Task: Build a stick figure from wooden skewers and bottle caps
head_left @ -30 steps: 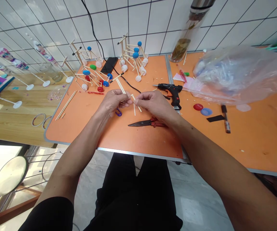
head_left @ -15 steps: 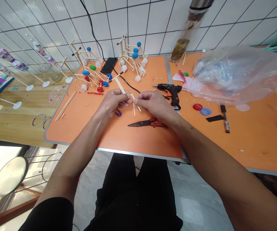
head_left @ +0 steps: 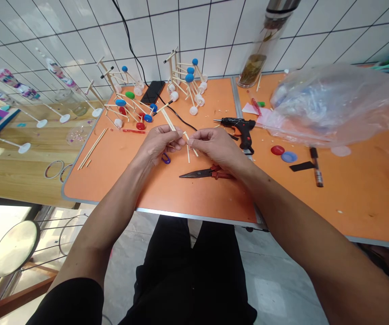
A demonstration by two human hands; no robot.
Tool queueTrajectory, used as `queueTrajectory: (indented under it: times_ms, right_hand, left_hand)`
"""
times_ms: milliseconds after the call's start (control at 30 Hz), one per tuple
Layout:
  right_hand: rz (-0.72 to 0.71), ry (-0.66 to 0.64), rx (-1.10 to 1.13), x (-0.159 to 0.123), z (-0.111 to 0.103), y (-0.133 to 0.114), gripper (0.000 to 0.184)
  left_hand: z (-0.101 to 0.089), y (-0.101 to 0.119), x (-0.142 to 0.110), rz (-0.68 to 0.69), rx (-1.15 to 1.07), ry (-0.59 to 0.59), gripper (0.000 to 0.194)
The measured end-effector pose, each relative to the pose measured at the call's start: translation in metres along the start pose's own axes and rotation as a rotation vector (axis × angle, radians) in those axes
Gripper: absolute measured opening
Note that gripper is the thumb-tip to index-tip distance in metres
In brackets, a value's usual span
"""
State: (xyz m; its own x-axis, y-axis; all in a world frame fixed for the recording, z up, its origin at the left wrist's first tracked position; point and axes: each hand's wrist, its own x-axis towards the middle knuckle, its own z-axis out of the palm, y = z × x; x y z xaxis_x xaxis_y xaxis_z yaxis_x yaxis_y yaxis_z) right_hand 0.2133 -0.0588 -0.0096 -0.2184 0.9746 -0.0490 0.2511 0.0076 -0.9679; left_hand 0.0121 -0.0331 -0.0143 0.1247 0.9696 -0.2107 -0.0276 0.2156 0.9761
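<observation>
My left hand (head_left: 159, 143) and my right hand (head_left: 214, 145) meet over the middle of the orange table (head_left: 120, 176). Both pinch a small assembly of thin wooden sticks (head_left: 188, 145) between thumb and fingertips. The fingers of each hand are closed on the sticks. A longer pair of sticks (head_left: 168, 120) lies just beyond my left fingers; whether my left hand touches it is unclear. A purple loop (head_left: 166, 158) shows under my left hand. Red-handled pliers (head_left: 205, 172) lie on the table just below my right hand.
A black glue gun (head_left: 240, 127) lies right of my hands. Stick-and-cap models (head_left: 187, 83) (head_left: 127, 106) stand at the back beside a phone (head_left: 153, 91) on a black cable. A plastic bag (head_left: 336, 106), bottle caps (head_left: 284, 154), a marker (head_left: 316, 167) and a tall jar (head_left: 265, 45) are at right.
</observation>
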Motion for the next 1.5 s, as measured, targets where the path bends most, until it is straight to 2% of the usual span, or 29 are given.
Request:
queueTrajectory:
  times_ms: [333,800,967,1233,1367,1500]
  right_hand:
    - [-0.01,0.005,0.019,0.0,0.0,0.004,0.021]
    - [-0.016,0.006,0.004,0.0,0.001,0.002,0.017]
    - [-0.024,-0.003,0.023,0.0,0.0,0.004,0.026]
    - [-0.044,0.001,0.037,0.003,-0.001,0.009,0.056]
    - [-0.061,-0.006,0.061,0.004,-0.001,0.011,0.051]
    - [-0.06,0.002,0.079,0.005,-0.001,0.013,0.046]
  left_hand:
    - [-0.002,-0.002,0.001,-0.002,-0.022,-0.001,0.025]
    - [-0.002,-0.003,0.001,-0.002,-0.022,-0.016,0.025]
    - [-0.002,-0.003,0.002,0.002,-0.021,-0.017,0.024]
    - [-0.002,-0.001,0.001,0.0,-0.022,-0.008,0.026]
    - [-0.002,-0.001,0.001,0.003,-0.026,-0.014,0.03]
    - [-0.003,-0.002,0.001,0.012,-0.039,-0.016,0.025]
